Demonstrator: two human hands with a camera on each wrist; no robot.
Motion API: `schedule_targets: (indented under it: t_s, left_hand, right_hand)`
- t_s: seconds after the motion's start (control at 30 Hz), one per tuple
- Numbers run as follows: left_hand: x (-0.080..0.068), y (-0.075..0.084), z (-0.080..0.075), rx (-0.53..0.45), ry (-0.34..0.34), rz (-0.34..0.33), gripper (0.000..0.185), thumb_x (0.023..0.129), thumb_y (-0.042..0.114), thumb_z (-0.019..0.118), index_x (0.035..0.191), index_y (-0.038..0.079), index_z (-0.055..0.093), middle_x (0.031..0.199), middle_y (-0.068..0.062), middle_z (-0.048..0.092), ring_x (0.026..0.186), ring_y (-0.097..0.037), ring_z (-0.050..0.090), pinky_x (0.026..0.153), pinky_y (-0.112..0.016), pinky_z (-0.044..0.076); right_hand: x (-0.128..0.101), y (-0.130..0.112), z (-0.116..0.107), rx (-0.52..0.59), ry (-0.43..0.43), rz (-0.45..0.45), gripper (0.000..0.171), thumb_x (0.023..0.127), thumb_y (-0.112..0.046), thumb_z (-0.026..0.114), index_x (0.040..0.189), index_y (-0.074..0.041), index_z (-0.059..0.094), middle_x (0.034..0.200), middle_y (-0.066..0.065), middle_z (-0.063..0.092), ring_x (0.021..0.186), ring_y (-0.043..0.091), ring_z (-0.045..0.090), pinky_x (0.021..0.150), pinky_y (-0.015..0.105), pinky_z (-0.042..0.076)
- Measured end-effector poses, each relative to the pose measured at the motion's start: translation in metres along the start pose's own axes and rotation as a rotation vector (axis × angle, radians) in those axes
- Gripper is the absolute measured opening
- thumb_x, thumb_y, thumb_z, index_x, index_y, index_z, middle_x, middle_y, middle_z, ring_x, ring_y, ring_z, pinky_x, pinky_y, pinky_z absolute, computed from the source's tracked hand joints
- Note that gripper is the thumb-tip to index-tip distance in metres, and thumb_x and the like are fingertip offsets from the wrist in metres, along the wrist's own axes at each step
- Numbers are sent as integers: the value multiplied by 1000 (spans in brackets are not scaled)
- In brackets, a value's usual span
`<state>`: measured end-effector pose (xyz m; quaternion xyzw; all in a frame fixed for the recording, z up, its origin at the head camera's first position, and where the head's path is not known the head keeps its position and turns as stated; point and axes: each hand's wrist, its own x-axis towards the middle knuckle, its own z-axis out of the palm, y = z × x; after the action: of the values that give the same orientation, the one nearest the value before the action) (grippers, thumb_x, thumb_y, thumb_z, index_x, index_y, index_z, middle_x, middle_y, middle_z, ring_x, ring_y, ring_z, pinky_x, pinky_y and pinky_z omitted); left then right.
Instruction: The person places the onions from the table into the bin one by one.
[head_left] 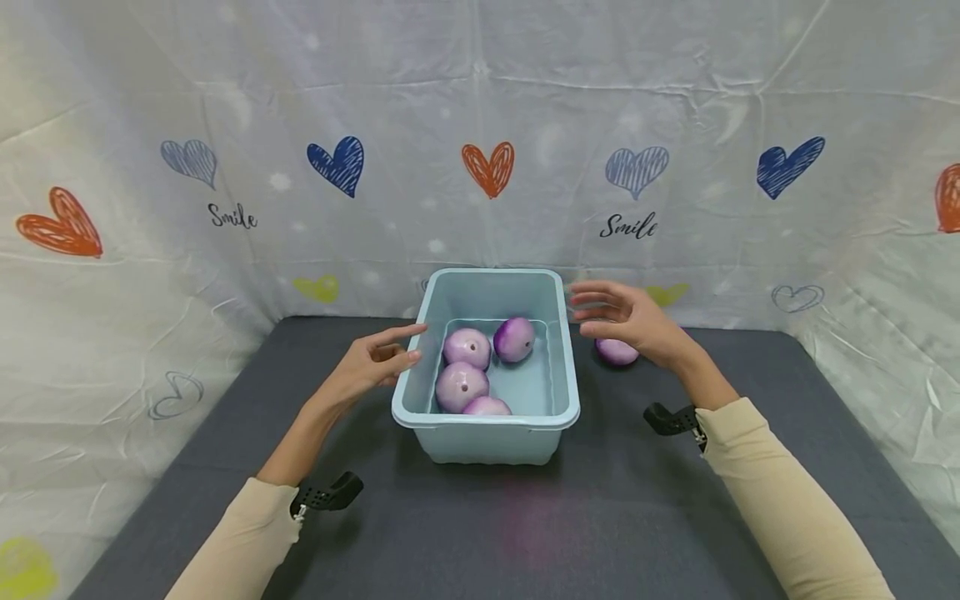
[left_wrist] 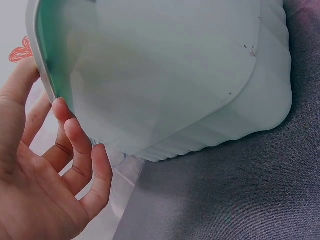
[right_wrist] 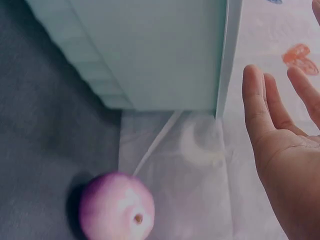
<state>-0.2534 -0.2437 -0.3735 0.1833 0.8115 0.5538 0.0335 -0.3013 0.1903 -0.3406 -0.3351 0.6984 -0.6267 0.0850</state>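
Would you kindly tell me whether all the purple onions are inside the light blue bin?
No, one purple onion lies on the dark table outside the light blue bin.

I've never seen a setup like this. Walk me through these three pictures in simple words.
There is no machine doing the work: a person uses their bare left hand and right hand. The wide picture comes from a camera worn on the head; the two closer ones come from cameras on the wrists, each watching its own hand. On the dark table stands a pale blue bin. Four purple onions show inside it, and a fifth onion lies outside, to its right. The left hand is at the bin's left rim; whether it touches is hard to tell. The right hand is apart from the right rim, holding nothing.
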Motion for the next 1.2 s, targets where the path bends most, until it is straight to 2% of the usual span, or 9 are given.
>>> schedule_targets:
  t_s: [0.17,0.3,0.4,0.53,0.6,0.8,0.93,1.07,1.2]
  left_hand:
    - [0,0,0,7,0,-2,50,101,25,68,149,18,56,85,-15,59,73,-19,52,74,-44,49]
    - [0,1,0,12,4,-9,50,101,27,68,148,19,56,88,-16,61,80,-30,54,76,-45,50]
    - [0,0,0,15,5,-8,50,101,27,68,148,19,56,88,-16,60,80,-34,53,73,-42,49]
    - [1,0,0,15,6,-10,50,101,26,68,148,19,56,91,-17,61,82,-27,55,76,-46,51]
    - [1,0,0,8,6,-9,50,101,26,69,148,19,56,90,-17,61,83,-23,56,77,-48,51]
    - [0,-1,1,-31,1,-6,51,101,22,68,149,13,55,82,-12,56,82,-21,55,73,-40,51]
    - [0,-1,1,-35,-2,-3,50,101,21,67,149,13,54,82,-11,57,82,-19,54,73,-41,51]
    - [-1,-1,2,-42,0,-5,50,101,21,67,149,14,55,78,-8,50,80,-18,52,72,-44,50]
    - [-1,-2,2,-45,1,-10,50,101,21,68,149,15,55,81,-9,54,84,-18,55,75,-44,52]
  right_hand:
    - [-14,5,-14,-50,34,8,57,96,-2,70,148,3,46,145,17,50,128,43,50,98,40,48]
    - [-26,10,-26,-62,61,21,53,97,-2,70,146,-1,50,143,17,51,129,44,49,97,37,48]
    - [-34,12,-33,-73,71,29,51,98,-3,68,147,-5,51,144,17,51,129,38,51,97,35,48]
    - [-43,14,-41,-86,89,51,51,99,-5,67,147,-4,50,144,15,50,129,32,53,97,34,48]
    - [-48,15,-44,-99,103,65,51,99,-5,67,147,-3,49,145,16,50,130,35,52,97,33,48]
    - [-65,21,-52,-150,143,135,50,100,-10,67,146,-2,49,144,19,51,131,41,49,95,30,48]
    - [-81,24,-61,-183,177,174,50,101,-14,67,147,-5,50,145,21,50,131,35,50,94,27,47]
    - [-97,27,-72,-206,205,183,50,102,-16,65,149,-7,49,147,26,46,128,28,54,95,25,46]
    - [-114,30,-81,-263,249,214,51,103,-19,65,150,-9,48,147,24,47,124,16,57,93,22,46]
